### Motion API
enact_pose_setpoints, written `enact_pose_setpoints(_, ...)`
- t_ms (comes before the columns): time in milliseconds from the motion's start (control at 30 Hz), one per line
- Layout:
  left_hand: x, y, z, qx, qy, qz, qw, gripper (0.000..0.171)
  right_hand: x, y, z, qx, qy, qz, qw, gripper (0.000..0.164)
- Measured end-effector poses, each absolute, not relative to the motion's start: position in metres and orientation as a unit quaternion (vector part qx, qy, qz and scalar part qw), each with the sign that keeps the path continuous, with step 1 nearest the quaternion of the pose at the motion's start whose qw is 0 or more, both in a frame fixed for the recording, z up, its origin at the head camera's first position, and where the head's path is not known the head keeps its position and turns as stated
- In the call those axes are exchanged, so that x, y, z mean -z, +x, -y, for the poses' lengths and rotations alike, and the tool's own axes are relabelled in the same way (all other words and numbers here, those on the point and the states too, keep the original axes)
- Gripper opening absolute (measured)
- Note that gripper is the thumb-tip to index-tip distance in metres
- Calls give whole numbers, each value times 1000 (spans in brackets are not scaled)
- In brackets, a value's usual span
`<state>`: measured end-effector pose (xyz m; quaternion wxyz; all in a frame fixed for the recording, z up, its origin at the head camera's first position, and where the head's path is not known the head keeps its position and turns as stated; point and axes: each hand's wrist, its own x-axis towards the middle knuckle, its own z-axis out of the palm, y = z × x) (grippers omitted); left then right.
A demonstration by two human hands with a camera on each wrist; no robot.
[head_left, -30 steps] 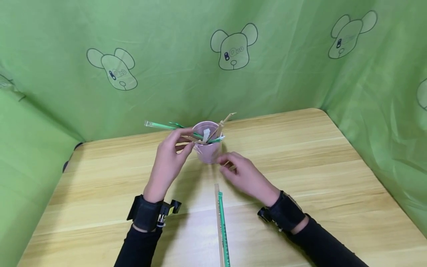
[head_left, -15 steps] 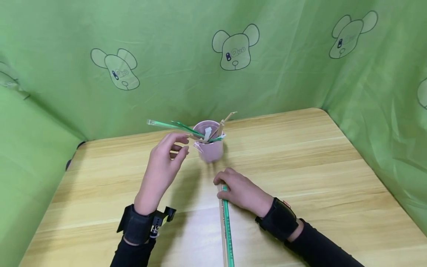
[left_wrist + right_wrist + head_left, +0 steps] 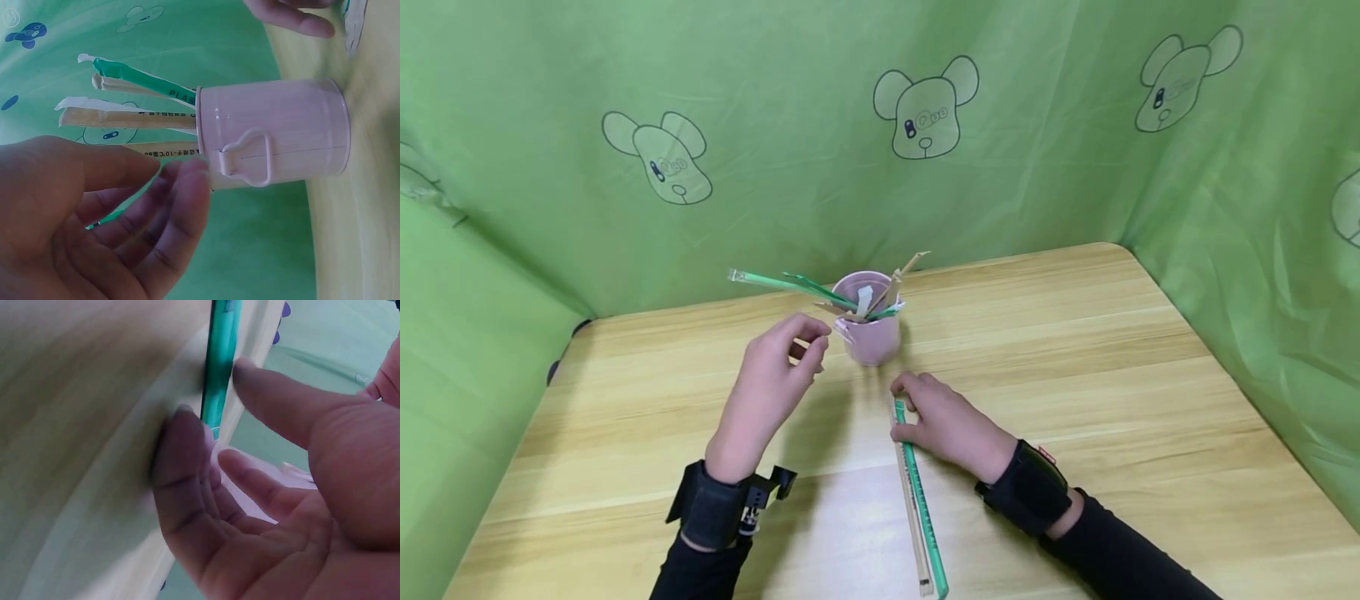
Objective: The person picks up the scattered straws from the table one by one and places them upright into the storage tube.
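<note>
In the head view, a pink cup (image 3: 871,340) holds several paper-wrapped straws, green and brown, that lean out over its rim. My left hand (image 3: 777,373) hovers left of the cup. Its thumb and fingertips come close together, with nothing visible between them; the left wrist view shows these fingers beside the straw ends. A green straw (image 3: 925,517) and a brown straw (image 3: 912,517) lie side by side on the table. My right hand (image 3: 951,421) holds their far ends, thumb on one side and fingers on the other. The right wrist view shows only the green straw (image 3: 220,369).
The wooden table (image 3: 1112,375) reaches back to a green cloth wall (image 3: 790,167) printed with bear heads. A pink handle (image 3: 265,150) sticks out from the cup's side, beside my left fingers. Cloth also closes off the left and right sides.
My right hand has moved from beside the cup down to the straws' far ends, and both straws have slid away from me. The left hand has drawn back from the straws in the cup.
</note>
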<state>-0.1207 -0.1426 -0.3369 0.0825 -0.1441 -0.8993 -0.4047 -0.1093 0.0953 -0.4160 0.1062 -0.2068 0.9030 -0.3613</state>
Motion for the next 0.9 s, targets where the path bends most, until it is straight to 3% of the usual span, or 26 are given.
enact_pose_setpoints(200,342,-122,141,401,-138,903,71,13,419,-106,-90,357,-198,-909,79,31)
enact_pose_setpoints(567,352,-124,137,394,-153,905,47,12,420,-106,-81,371,-174,-911,39,26)
enact_pose_setpoints(800,357,-126,132,397,-164,902,34,12,418,-105,-82,345,-159,-922,78,51)
enact_pose_setpoints(900,358,-127,132,401,-167,900,28,12,418,-103,-79,333,-172,-924,77,53)
